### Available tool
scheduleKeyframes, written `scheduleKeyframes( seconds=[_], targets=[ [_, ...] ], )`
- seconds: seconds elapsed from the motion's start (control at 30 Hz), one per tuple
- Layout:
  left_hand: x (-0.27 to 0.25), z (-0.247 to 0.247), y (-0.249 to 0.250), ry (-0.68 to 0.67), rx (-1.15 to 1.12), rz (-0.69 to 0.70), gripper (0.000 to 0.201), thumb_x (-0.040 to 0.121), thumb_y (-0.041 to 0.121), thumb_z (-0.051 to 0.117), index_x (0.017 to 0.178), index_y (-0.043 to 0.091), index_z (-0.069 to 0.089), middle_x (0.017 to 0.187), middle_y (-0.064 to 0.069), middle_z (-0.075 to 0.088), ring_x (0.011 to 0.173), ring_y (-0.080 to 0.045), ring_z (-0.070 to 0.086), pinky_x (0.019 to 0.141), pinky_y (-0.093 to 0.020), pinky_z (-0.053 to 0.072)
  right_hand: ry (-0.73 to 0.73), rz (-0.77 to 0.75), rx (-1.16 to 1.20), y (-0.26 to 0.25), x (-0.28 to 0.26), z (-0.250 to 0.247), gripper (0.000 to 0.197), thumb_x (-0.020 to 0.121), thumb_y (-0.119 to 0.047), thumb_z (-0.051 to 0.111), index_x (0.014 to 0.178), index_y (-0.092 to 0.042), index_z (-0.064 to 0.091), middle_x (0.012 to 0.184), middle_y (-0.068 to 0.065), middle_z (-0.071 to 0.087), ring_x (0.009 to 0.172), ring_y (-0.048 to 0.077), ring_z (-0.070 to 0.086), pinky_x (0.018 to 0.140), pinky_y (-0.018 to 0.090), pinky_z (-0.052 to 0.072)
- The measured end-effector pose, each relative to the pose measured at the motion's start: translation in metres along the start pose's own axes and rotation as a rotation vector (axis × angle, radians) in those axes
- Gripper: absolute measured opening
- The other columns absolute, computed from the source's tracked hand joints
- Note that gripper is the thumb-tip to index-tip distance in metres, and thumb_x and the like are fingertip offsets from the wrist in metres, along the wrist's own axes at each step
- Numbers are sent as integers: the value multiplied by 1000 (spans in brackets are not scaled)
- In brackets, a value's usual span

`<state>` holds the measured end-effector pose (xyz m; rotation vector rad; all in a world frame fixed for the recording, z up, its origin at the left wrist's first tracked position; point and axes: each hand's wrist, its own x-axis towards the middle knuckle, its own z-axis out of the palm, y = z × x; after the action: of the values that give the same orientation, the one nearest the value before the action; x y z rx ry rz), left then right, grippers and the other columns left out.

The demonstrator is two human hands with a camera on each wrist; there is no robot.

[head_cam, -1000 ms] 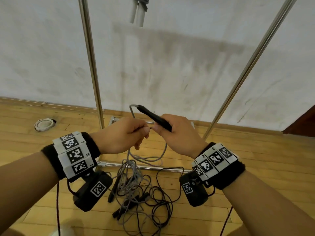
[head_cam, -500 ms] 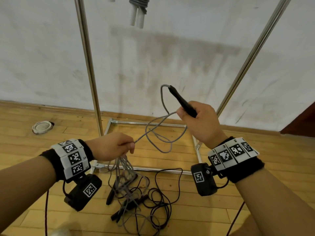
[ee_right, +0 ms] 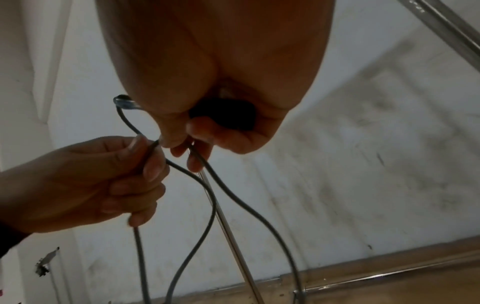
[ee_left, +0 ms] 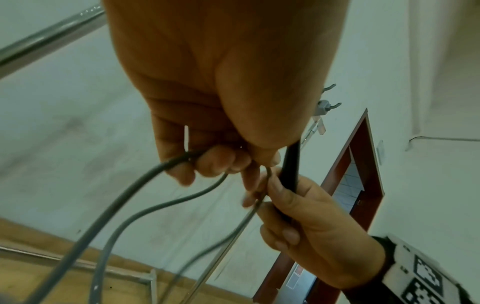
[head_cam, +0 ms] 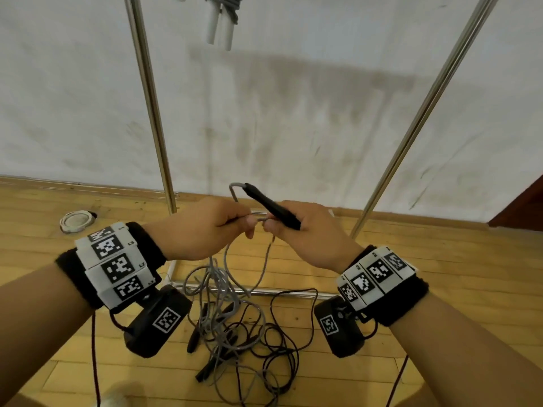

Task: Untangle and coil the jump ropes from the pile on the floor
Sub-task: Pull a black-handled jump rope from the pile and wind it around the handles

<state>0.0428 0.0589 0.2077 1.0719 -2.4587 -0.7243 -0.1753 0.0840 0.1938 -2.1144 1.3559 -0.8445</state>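
Observation:
A tangled pile of grey and black jump ropes (head_cam: 235, 333) lies on the wooden floor below my hands. My right hand (head_cam: 305, 233) grips a black handle (head_cam: 271, 205) that points up and to the left, and its fingers also hold a loop of grey rope (ee_right: 221, 181). My left hand (head_cam: 205, 227) meets it and pinches the same grey rope (ee_left: 145, 185) between thumb and fingers. Grey strands hang from both hands down to the pile. The handle's butt end (ee_right: 223, 115) shows in the right wrist view.
Two metal poles (head_cam: 150, 107) (head_cam: 423, 113) of a rack rise in front of the white wall; its base frame (head_cam: 255, 290) lies on the floor. A coiled grey rope with white handles (head_cam: 221, 22) hangs above. A white coil (head_cam: 77, 221) sits at the left.
My right hand has come back down with the black handle from its raised position. The left hand has risen to meet it, and the grey rope between them has gone from stretched to looped.

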Motion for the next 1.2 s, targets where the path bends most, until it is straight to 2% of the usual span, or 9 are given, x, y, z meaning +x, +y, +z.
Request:
scheduleKeyframes(
  seconds=[0.2, 0.3, 0.43, 0.63, 0.7, 0.8, 0.9, 1.03, 1.2],
  targets=[
    [-5, 13, -18, -200, -73, -79, 19, 102, 34, 45, 88, 34, 58, 86, 18, 67, 82, -1, 62, 73, -17, 48, 120, 27, 13, -2, 3, 1, 21, 94, -33, 62, 85, -14, 63, 61, -5, 51, 50, 8, 43, 50, 23, 34],
    [-7, 26, -30, -266, -95, -129, 18, 102, 30, 45, 92, 31, 60, 90, 15, 68, 87, 1, 62, 82, -26, 51, 199, 12, 21, -5, 5, -3, 22, 94, -33, 61, 84, -13, 64, 64, 3, 56, 54, 14, 47, 53, 29, 38],
    [-10, 40, -39, -319, -88, -183, 19, 103, 30, 45, 93, 31, 61, 92, 16, 70, 86, 4, 60, 83, -27, 47, 316, 9, 116, -6, 5, -11, 15, 95, -31, 60, 83, -22, 64, 57, -12, 49, 49, 3, 43, 48, 15, 34],
    [-11, 43, -41, -313, -104, -225, 19, 103, 28, 43, 96, 30, 61, 96, 16, 69, 97, -1, 62, 94, -31, 47, 445, 36, 89, 3, 5, -25, 20, 94, -32, 61, 81, -18, 62, 56, -9, 47, 47, 5, 41, 46, 16, 35],
    [-9, 43, -42, -302, -66, -227, 21, 104, 26, 42, 93, 27, 60, 94, 13, 69, 93, -4, 62, 90, -31, 48, 455, 60, 73, 8, 4, -28, 22, 94, -31, 61, 80, -15, 62, 56, -9, 46, 47, 5, 40, 46, 18, 35],
    [-7, 41, -42, -274, 32, -240, 25, 104, 29, 40, 90, 26, 61, 84, 10, 64, 76, -1, 58, 70, -17, 44, 431, 67, 47, 14, 5, -29, 16, 91, -23, 65, 75, -23, 63, 57, -14, 50, 49, 3, 45, 48, 12, 34],
    [-5, 36, -37, -187, 84, -239, 28, 104, 30, 38, 92, 27, 63, 76, 10, 59, 68, 0, 54, 58, -14, 36, 364, 74, -71, 17, 4, -30, 15, 87, -18, 69, 85, -33, 68, 83, -17, 59, 75, -4, 56, 62, 7, 37],
    [-1, 26, -21, -66, -20, -171, 28, 104, 30, 40, 89, 30, 64, 58, 9, 50, 49, -1, 48, 50, -12, 37, 184, 73, -59, 16, -1, -15, 10, 90, -28, 67, 99, -28, 70, 89, -13, 61, 77, 0, 57, 64, 16, 37],
    [0, 14, -3, -3, -118, -63, 26, 103, 28, 43, 87, 29, 63, 55, 10, 45, 47, -5, 41, 47, -16, 34, -6, -15, -39, 7, -3, 7, 13, 92, -28, 64, 100, -20, 71, 78, -4, 62, 69, 9, 57, 63, 30, 45]
  ],
)
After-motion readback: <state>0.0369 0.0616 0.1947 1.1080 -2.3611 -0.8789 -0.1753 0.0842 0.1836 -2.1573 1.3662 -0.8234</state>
